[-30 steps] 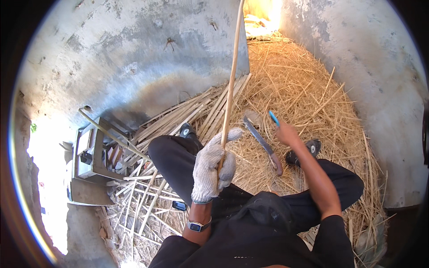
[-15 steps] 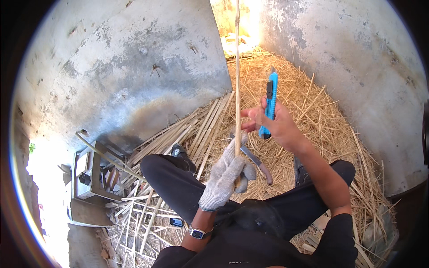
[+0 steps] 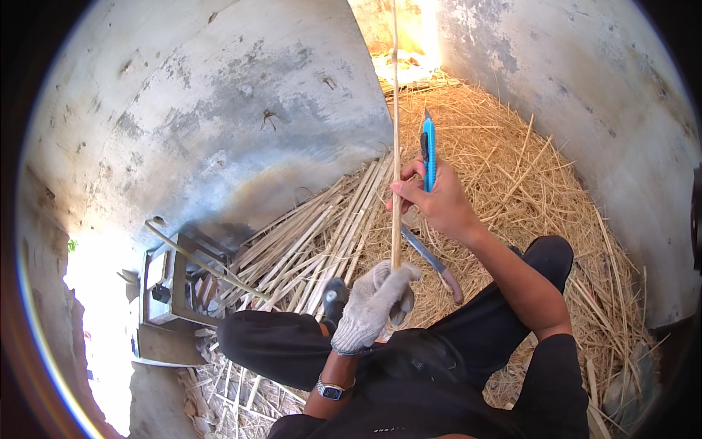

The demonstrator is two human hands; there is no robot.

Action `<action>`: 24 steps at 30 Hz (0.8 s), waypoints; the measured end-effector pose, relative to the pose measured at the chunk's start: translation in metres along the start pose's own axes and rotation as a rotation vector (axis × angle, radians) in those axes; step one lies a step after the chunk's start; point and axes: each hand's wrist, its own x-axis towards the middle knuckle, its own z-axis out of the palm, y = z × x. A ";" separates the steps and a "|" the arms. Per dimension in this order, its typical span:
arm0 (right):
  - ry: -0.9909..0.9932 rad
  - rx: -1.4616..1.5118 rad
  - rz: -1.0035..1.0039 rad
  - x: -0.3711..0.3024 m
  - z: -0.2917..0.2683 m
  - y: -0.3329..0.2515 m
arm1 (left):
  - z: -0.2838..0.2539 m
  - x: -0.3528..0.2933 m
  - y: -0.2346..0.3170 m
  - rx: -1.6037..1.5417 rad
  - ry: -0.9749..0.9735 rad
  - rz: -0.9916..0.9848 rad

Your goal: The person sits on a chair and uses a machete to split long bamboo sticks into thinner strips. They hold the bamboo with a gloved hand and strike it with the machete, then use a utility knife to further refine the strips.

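Observation:
My left hand (image 3: 371,304), in a white knitted glove, is closed round the lower end of a long, thin bamboo strip (image 3: 396,132). The strip stands nearly upright and runs out past the top of the view. My bare right hand (image 3: 442,201) holds a blue utility knife (image 3: 429,154) with its blade pointing up, beside the strip. Thumb and fingertips of that hand are also at the strip, seemingly pinching it above the glove. Below the right hand, a long-bladed knife (image 3: 428,256) with a brown handle lies on the shavings.
Split bamboo strips (image 3: 314,241) lie in a heap to the left. Straw-like shavings (image 3: 504,168) cover the floor ahead and to the right. A box-like metal frame (image 3: 172,282) stands far left, a pole leaning across it. Plastered walls (image 3: 219,95) rise on both sides.
My right hand has come to the strip, its thumb and fingers now against it. The utility knife has shifted left, nearer the strip. My left knee has lowered outward.

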 end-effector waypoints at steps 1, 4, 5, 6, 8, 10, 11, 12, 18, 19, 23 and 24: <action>0.001 -0.047 0.004 0.002 0.002 0.002 | 0.000 -0.001 0.003 -0.012 0.006 -0.018; 0.020 -0.163 0.013 0.004 0.006 0.012 | 0.006 -0.001 0.006 -0.076 0.048 -0.031; 0.032 -0.178 0.009 0.003 0.007 0.016 | 0.006 0.001 0.004 -0.110 0.041 -0.043; 0.047 -0.195 0.004 0.002 0.007 0.018 | 0.006 0.003 0.003 -0.143 0.030 -0.054; 0.035 -0.300 -0.004 -0.002 0.007 0.016 | 0.011 0.007 0.003 -0.165 0.031 -0.113; 0.006 -0.472 -0.139 -0.007 0.001 0.011 | 0.015 0.010 -0.008 -0.318 0.031 -0.077; -0.019 -0.590 -0.270 -0.010 -0.004 0.007 | 0.016 0.011 -0.009 -0.392 0.028 -0.058; -0.047 -0.708 -0.402 -0.012 -0.010 0.003 | 0.018 0.010 -0.006 -0.323 0.086 -0.032; -0.297 -0.872 -0.446 -0.017 -0.031 -0.024 | 0.001 0.015 -0.009 -0.555 -0.122 0.052; -0.306 -0.888 -0.543 -0.016 -0.032 -0.023 | 0.000 0.015 -0.007 -0.585 -0.171 0.077; -0.345 -0.853 -0.324 -0.029 -0.029 -0.023 | -0.002 0.011 -0.002 -0.697 -0.343 -0.011; -0.301 -0.777 -0.249 -0.030 -0.027 -0.020 | 0.000 0.013 -0.002 -0.775 -0.339 -0.031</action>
